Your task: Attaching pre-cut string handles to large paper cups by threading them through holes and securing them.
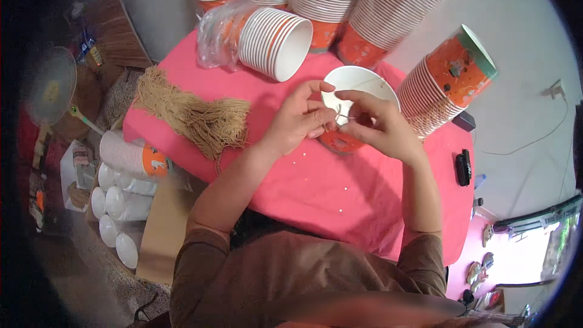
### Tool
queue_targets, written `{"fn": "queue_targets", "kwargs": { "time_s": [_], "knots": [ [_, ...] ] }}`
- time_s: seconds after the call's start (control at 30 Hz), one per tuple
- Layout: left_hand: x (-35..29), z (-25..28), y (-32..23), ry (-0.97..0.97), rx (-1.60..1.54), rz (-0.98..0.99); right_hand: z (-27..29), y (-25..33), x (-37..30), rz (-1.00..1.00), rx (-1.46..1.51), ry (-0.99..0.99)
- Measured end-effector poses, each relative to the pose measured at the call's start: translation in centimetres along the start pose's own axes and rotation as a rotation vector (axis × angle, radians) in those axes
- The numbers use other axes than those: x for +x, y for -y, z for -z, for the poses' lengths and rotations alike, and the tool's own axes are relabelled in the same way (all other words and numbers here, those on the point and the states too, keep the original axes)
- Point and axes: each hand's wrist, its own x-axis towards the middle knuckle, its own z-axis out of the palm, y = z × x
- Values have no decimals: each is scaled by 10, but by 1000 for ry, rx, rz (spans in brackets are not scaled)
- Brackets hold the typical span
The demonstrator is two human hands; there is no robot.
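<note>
A paper tub point(363, 77) with a white inside and an orange outer wall stands in front of me on the pink-covered table point(291, 182). My left hand point(302, 115) is over its left side, thumb and fingers closed on a thin pale string point(340, 113). From the right, my right hand point(379, 123) pinches the same string, so a short loop shows between the two hands. The fingertips partly hide the string and the tub's near side. Left of my left hand lies a thick bundle of tan strings point(200, 115).
Tall stacks of tubs point(325, 0) stand at the back, beside a bagged stack point(276, 42) on its side. Another stack point(446, 82) leans at the right, near a black object point(463, 167). Below the table's left edge, a cardboard box point(164, 225) holds wrapped white cups point(115, 206).
</note>
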Motion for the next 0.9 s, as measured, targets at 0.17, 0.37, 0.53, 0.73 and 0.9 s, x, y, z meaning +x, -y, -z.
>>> {"fn": "queue_targets", "kwargs": {
  "time_s": [0.17,0.37,0.53,0.73,0.9],
  "knots": [
    [2,-5,2,-6,82,49,-4,-4,3,14,54,9],
    [-8,5,7,45,136,104,-1,-13,0,80,-218,-25],
    [-20,6,13,-200,313,-36,8,-16,-8,-17,-127,-82],
    [-12,-12,30,-195,596,-259,5,-3,-2,119,-35,59],
    [-15,-14,24,-89,667,-194,-1,-6,12,126,-32,4]
  ]
}}
